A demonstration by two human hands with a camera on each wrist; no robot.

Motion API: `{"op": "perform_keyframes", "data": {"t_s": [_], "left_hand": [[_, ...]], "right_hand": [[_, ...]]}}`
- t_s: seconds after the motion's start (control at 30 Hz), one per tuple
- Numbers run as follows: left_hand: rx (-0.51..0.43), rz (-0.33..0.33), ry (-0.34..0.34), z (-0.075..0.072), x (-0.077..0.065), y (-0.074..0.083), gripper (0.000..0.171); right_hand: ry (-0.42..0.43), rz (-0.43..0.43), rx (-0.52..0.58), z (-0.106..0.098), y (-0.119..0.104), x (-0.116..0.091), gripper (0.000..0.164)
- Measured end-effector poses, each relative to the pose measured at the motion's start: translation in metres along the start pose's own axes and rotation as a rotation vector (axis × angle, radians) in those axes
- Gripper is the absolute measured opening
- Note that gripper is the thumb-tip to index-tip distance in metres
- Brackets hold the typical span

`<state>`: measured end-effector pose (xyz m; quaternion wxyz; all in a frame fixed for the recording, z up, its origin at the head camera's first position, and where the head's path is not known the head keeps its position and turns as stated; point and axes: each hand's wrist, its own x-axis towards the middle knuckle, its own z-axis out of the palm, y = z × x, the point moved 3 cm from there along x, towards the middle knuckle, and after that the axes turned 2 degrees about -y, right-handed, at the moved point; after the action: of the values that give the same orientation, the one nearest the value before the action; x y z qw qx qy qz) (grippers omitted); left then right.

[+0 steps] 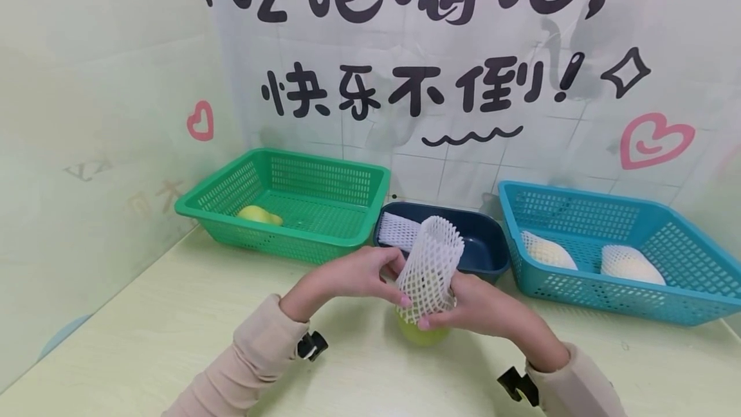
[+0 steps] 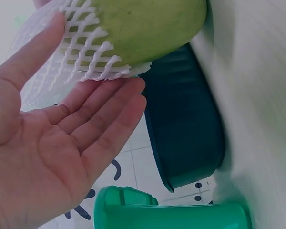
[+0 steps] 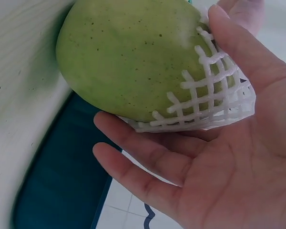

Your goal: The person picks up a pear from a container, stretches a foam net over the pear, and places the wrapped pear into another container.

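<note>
A green, speckled mango (image 3: 124,52) stands on the table in front of me, its upper part inside a white foam fruit net (image 1: 429,269). Its lower part (image 1: 422,334) shows bare below the net's rim. My left hand (image 1: 361,274) holds the net from the left, thumb on the near side and fingers behind, as the left wrist view shows. On the right, my right hand (image 1: 486,306) grips the net's lower edge with thumb and fingers around the fruit. The net's loose upper end rises open above both hands.
Behind the hands stands a dark blue bin (image 1: 489,243) with a flat foam net (image 1: 396,230) in it. A green basket (image 1: 283,243) at left holds a yellow-green fruit (image 1: 257,214). In the blue basket (image 1: 625,307) at right lie two netted fruits (image 1: 631,264).
</note>
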<state>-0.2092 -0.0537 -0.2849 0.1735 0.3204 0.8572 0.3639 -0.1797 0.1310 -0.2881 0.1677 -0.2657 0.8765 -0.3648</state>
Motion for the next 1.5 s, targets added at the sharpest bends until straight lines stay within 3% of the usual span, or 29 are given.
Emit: {"op": "perform_keyframes", "data": {"t_s": [0.3,0.47,0.63,0.97,1.27,1.4,1.5], "left_hand": [[-0.018,-0.017,-0.064,0.009,0.004,-0.004,0.058],[0.01,0.007,-0.08,0.011,0.005,-0.005,0.066],[0.061,0.024,-0.079,0.012,0.004,-0.004,0.064],[0.157,-0.012,-0.073,0.017,0.005,-0.003,0.086],[0.134,-0.019,-0.1,0.023,0.007,-0.008,0.087],[0.119,0.001,-0.119,0.026,0.01,-0.011,0.084],[0.115,0.013,-0.122,0.027,0.012,-0.013,0.084]], "right_hand": [[-0.063,0.075,-0.009,0.0,0.007,-0.002,0.103],[-0.134,0.008,0.047,0.002,0.012,-0.001,0.105],[-0.181,-0.042,0.083,0.004,0.015,-0.001,0.106],[-0.241,-0.088,0.116,0.007,0.021,0.0,0.099],[-0.26,0.09,0.122,0.008,0.026,-0.002,0.088],[-0.255,0.212,0.085,0.01,0.027,-0.003,0.08],[-0.257,0.246,0.053,0.01,0.029,-0.003,0.076]]}}
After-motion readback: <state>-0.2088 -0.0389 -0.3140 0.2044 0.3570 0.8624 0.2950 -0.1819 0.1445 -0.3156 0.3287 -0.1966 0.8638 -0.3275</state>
